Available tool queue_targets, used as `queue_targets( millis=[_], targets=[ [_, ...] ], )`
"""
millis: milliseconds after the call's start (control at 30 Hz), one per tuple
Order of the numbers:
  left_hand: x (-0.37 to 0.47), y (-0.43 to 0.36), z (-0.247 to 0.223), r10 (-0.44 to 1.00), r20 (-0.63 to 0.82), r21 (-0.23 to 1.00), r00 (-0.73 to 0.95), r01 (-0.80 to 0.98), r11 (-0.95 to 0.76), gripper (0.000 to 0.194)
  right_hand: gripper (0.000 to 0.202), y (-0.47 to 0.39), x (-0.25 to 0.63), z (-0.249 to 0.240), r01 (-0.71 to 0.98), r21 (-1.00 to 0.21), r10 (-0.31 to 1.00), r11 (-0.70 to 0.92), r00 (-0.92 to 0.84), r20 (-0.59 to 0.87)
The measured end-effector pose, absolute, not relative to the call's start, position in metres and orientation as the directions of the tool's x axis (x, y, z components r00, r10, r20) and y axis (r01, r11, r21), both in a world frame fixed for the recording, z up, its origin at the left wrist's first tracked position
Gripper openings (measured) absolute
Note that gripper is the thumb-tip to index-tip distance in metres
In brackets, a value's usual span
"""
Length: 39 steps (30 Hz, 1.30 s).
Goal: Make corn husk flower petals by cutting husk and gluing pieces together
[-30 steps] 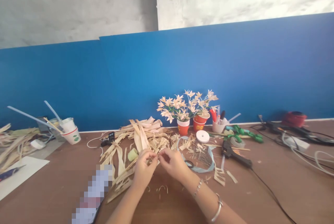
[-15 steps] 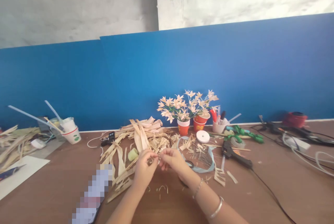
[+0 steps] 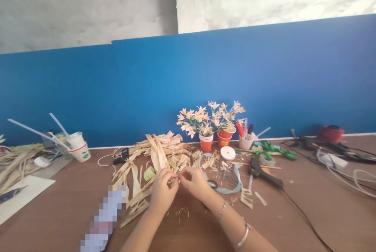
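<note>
My left hand (image 3: pixel 164 189) and my right hand (image 3: pixel 194 183) meet fingertip to fingertip above the table, both pinched closed. Whatever lies between their fingers is too small to make out. Dried corn husks (image 3: pixel 158 152) are heaped behind and to the left of my left hand, with a pale green roll (image 3: pixel 149 173) among them. Beyond my right hand a light blue ribbon (image 3: pixel 235 183) curls around thin wire-like pieces. A few small curled scraps (image 3: pixel 183 212) lie on the table below my hands.
Husk flowers (image 3: pixel 205 121) stand in a red paper cup (image 3: pixel 206 143) at the back. To the right lie a white spool (image 3: pixel 228 153), a glue gun (image 3: pixel 264 174) with its cord, and green tape (image 3: pixel 268 150). A white cup (image 3: pixel 80 152) with sticks and a blurred-out phone-like object (image 3: pixel 102 220) are left.
The fingers of my right hand have curled in a little, and its wrist has shifted slightly. My left hand stays almost in place.
</note>
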<state>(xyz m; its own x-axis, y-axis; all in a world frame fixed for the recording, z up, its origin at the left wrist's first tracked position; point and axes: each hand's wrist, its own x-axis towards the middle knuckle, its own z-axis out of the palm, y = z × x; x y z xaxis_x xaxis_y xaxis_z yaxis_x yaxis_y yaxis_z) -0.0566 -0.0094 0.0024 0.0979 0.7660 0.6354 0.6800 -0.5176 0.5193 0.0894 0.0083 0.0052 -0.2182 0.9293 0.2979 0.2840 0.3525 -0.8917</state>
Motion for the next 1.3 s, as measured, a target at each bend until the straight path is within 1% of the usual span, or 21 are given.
queue_targets(
  millis=[67, 167, 267, 333, 400, 500, 600, 633, 700, 767, 833, 900, 1033, 1100, 1200, 1300],
  targets=[
    [-0.0563, -0.0097, 0.0024, 0.761, 0.641, 0.511, 0.096, 0.686, -0.517, 0.013, 0.005, 0.0087, 0.0882, 0.0042, 0.242, -0.919, 0.940, 0.312, -0.221, 0.261],
    [-0.0563, -0.0104, 0.0030, 0.754, 0.650, 0.502, 0.099, 0.688, -0.523, 0.015, 0.005, 0.0107, 0.0855, 0.0029, 0.087, -0.991, 0.964, 0.102, -0.254, 0.077],
    [-0.0568, -0.0117, 0.0044, 0.745, 0.657, 0.479, 0.112, 0.702, -0.527, 0.014, 0.008, 0.0124, 0.0839, 0.0034, -0.012, -0.998, 0.962, -0.059, -0.268, -0.054],
    [-0.0570, -0.0128, 0.0057, 0.742, 0.661, 0.475, 0.112, 0.703, -0.530, 0.013, 0.010, 0.0125, 0.0839, 0.0047, -0.045, -0.992, 0.959, -0.115, -0.266, -0.099],
    [-0.0569, -0.0135, 0.0071, 0.750, 0.654, 0.510, 0.095, 0.677, -0.531, 0.012, 0.014, 0.0121, 0.0845, 0.0064, -0.057, -0.986, 0.952, -0.157, -0.275, -0.136],
    [-0.0558, -0.0137, 0.0092, 0.811, 0.583, 0.648, 0.051, 0.573, -0.502, 0.010, 0.016, 0.0113, 0.0854, 0.0087, -0.054, -0.984, 0.945, -0.168, -0.293, -0.145],
    [-0.0548, -0.0132, 0.0108, 0.917, 0.399, 0.841, 0.027, 0.387, -0.377, 0.012, 0.015, 0.0108, 0.0857, 0.0101, -0.057, -0.987, 0.945, -0.151, -0.301, -0.128],
    [-0.0547, -0.0129, 0.0111, 0.942, 0.335, 0.889, 0.025, 0.323, -0.325, 0.013, 0.015, 0.0106, 0.0858, 0.0104, -0.058, -0.987, 0.945, -0.149, -0.303, -0.125],
    [-0.0551, -0.0121, 0.0112, 0.970, 0.241, 0.941, 0.032, 0.236, -0.241, 0.014, 0.015, 0.0102, 0.0859, 0.0110, -0.059, -0.987, 0.944, -0.147, -0.306, -0.123],
    [-0.0556, -0.0108, 0.0104, 0.976, 0.215, 0.948, 0.032, 0.235, -0.217, 0.015, 0.014, 0.0099, 0.0862, 0.0113, -0.067, -0.987, 0.945, -0.145, -0.306, -0.118],
    [-0.0561, -0.0091, 0.0091, 0.968, 0.249, 0.928, 0.033, 0.278, -0.248, 0.015, 0.013, 0.0100, 0.0866, 0.0113, -0.080, -0.988, 0.946, -0.133, -0.308, -0.102],
    [-0.0565, -0.0076, 0.0075, 0.958, 0.285, 0.916, 0.035, 0.284, -0.283, 0.015, 0.013, 0.0104, 0.0870, 0.0111, -0.081, -0.989, 0.947, -0.126, -0.306, -0.095],
    [-0.0585, -0.0069, 0.0052, 0.977, 0.215, 0.966, 0.004, 0.146, -0.214, 0.020, 0.014, 0.0115, 0.0875, 0.0107, -0.051, -0.990, 0.948, -0.133, -0.297, -0.112],
    [-0.0601, -0.0073, 0.0052, 0.977, 0.213, 0.970, -0.016, 0.124, -0.209, 0.024, 0.013, 0.0117, 0.0877, 0.0106, -0.042, -0.991, 0.949, -0.128, -0.295, -0.110],
    [-0.0612, -0.0080, 0.0061, 0.966, 0.258, 0.947, -0.022, 0.205, -0.248, 0.026, 0.013, 0.0121, 0.0879, 0.0102, -0.037, -0.992, 0.948, -0.121, -0.301, -0.105],
    [-0.0600, -0.0080, 0.0065, 0.932, 0.362, 0.864, 0.025, 0.368, -0.345, 0.021, 0.012, 0.0131, 0.0881, 0.0095, -0.039, -0.994, 0.947, -0.107, -0.308, -0.090]
  ],
)
